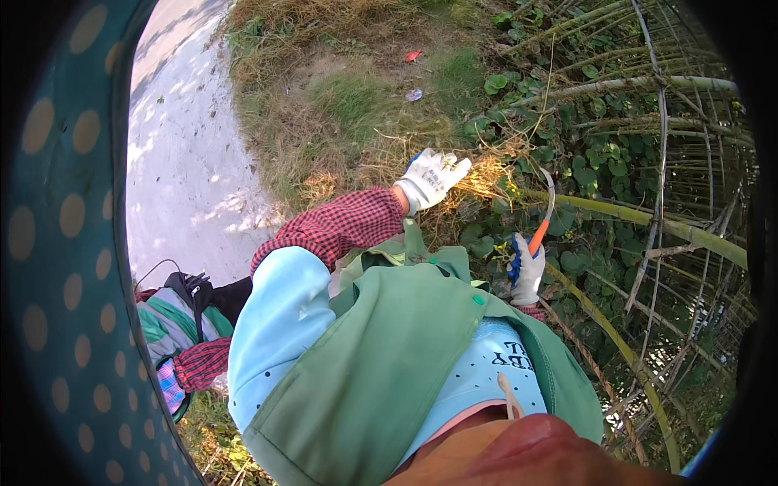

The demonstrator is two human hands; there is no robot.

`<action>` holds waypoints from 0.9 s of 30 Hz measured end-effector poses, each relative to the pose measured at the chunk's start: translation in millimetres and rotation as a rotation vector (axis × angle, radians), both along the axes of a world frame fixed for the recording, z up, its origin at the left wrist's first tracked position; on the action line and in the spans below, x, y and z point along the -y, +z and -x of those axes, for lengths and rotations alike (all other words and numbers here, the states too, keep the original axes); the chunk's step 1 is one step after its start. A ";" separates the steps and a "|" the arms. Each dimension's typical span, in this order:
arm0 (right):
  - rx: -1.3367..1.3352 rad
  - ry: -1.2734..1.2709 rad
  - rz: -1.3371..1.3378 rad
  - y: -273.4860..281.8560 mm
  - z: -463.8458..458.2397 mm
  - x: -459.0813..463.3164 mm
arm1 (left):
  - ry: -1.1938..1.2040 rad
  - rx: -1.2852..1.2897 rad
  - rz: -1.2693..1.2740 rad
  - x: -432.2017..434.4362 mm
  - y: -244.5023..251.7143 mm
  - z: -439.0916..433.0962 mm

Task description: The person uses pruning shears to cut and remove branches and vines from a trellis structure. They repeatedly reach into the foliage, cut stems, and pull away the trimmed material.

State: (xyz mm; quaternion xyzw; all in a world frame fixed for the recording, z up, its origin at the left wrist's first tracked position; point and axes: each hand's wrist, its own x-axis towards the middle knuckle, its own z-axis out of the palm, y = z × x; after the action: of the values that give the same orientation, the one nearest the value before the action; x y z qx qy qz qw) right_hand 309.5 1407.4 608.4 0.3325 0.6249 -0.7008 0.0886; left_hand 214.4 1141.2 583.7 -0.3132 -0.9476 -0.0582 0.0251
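Note:
My left hand (pixel 430 180), in a white work glove with blue on it, grasps a clump of dry, straw-coloured grass (pixel 486 175). Thin stalks stick out above and beyond the fingers. Lower and to the right, my right hand (pixel 527 273) wears a matching white and blue glove and holds a sickle (pixel 539 237) by its orange handle. The sickle's curved metal blade (pixel 551 189) points up, beside the clump and apart from my left hand. Behind the blade, a green bamboo stem (pixel 614 209) runs off to the right.
Leaning bamboo canes (pixel 662 109) and leafy vines (pixel 586 176) crowd the right side. A pale paved path (pixel 188 152) runs along the left. Red litter (pixel 413 56) and clear plastic (pixel 414 95) lie on the grass. Another person (pixel 188 322) is close at lower left.

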 end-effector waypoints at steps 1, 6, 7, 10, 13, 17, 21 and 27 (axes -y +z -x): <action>0.005 -0.048 -0.001 -3.9 -5.0 -1.3 | 0.004 -0.013 -0.058 1.4 -0.4 6.8; 0.131 -0.178 -0.118 -39.3 -33.1 -8.7 | -0.507 -0.197 -0.044 -9.6 13.9 25.9; 0.092 -0.164 -0.104 -47.1 -39.2 -13.4 | -0.563 -0.141 -0.100 -5.0 18.5 22.3; 0.142 -0.247 -0.099 -71.0 -56.8 -18.4 | -0.743 -0.237 -0.043 14.0 33.0 42.2; 0.151 -0.282 -0.186 -88.2 -64.0 -16.5 | -0.803 -0.244 0.118 63.3 62.6 91.2; 0.268 -0.277 -0.240 -84.6 -71.5 -9.8 | 0.015 -0.437 1.066 186.9 175.1 254.9; 0.322 -0.276 -0.278 -68.8 -78.4 2.4 | 0.816 -0.440 0.991 309.1 300.2 357.4; 0.337 -0.160 -0.351 -63.9 -69.4 25.6 | 0.717 0.043 0.507 260.1 215.4 332.5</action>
State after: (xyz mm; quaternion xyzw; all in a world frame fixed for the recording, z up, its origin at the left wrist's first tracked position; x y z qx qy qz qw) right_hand 378.8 1381.8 544.5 0.5034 0.6849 -0.5211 0.0766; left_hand -118.1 881.1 799.1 0.0402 -0.9810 0.1821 -0.0535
